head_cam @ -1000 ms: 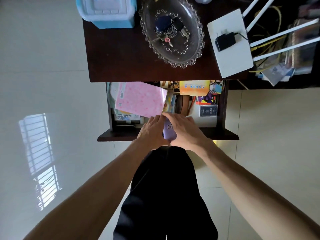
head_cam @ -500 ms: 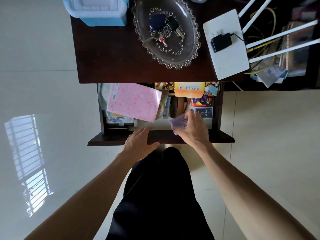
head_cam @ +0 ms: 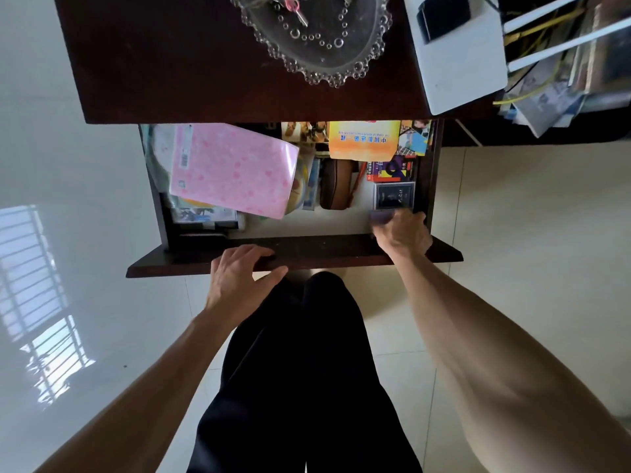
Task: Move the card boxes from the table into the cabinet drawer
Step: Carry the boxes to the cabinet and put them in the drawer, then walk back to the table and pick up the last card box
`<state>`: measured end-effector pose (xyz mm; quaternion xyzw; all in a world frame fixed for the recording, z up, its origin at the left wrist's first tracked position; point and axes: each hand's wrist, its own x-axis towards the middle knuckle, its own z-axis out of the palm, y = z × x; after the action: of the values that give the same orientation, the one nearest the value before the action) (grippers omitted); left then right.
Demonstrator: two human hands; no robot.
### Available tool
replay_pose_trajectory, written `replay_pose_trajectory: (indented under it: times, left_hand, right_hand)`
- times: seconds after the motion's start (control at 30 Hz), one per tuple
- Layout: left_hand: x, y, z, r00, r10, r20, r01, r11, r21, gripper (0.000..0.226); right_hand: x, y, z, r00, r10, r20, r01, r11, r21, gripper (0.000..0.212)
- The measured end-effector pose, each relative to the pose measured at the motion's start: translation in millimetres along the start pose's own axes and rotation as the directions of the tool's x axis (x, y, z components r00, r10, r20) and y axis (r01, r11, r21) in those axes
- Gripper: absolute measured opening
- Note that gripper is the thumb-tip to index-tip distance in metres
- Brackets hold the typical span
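Head view: right hand (head_cam: 403, 233) has carried the small purple card box (head_cam: 381, 218), still gripped, to the dark wooden drawer's (head_cam: 293, 257) right corner; left hand (head_cam: 239, 278) lies loose on its front.

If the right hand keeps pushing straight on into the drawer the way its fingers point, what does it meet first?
Most likely the dark card box lying just beyond the right hand, which holds a blurred purple box. They look nearly touching, though depth is unclear.

A glass dish (head_cam: 321, 49) with keys (head_cam: 295, 10) and a white router (head_cam: 457, 66) sit on the dark tabletop (head_cam: 164, 63), while a pink notebook (head_cam: 232, 169), orange packet (head_cam: 363, 139) and brown case (head_cam: 336, 186) lie below.
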<state>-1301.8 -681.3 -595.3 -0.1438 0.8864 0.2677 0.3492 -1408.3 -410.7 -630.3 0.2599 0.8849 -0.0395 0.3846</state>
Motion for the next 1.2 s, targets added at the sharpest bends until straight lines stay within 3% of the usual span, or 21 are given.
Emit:
replay_pose_trajectory:
  times: [0.27,0.63,0.7,0.83,0.9,1.0,1.2]
  left_hand:
    - [1,-2,3,1.0,0.005,-0.025,-0.006,1.0,-0.015,0.042]
    - [2,-1,0,1.0,-0.007,0.011,0.007,1.0,-0.008,0.045]
    - [-1,5,-8,0.999,-0.021,0.03,0.021,1.0,-0.014,0.043]
    - [-16,22,-47,0.987,-0.119,0.107,0.131,0.984,-0.117,0.038]
    - [-32,35,-76,0.965,-0.183,0.187,0.214,0.963,-0.165,0.038]
    - [-79,58,-132,0.952,-0.189,0.242,0.232,0.959,-0.163,0.035]
    - [-205,101,-249,0.934,-0.281,0.218,0.336,0.899,-0.282,0.032]
  right_hand:
    - [18,-4,9,0.999,0.016,0.039,-0.01,0.99,-0.142,0.064]
    - [17,-1,10,0.997,-0.035,0.071,0.048,0.982,-0.184,0.06]
    - [7,3,1,0.991,-0.097,0.093,0.107,0.987,-0.115,0.052]
    - [-40,9,-32,0.962,-0.21,0.175,0.146,0.936,0.322,0.04]
    - [-77,12,-57,0.946,-0.239,0.218,0.124,0.89,0.439,0.043]
    - [-148,24,-105,0.937,-0.237,0.257,0.082,0.864,0.497,0.044]
    - [-279,59,-216,0.94,-0.24,0.241,0.076,0.838,0.54,0.038]
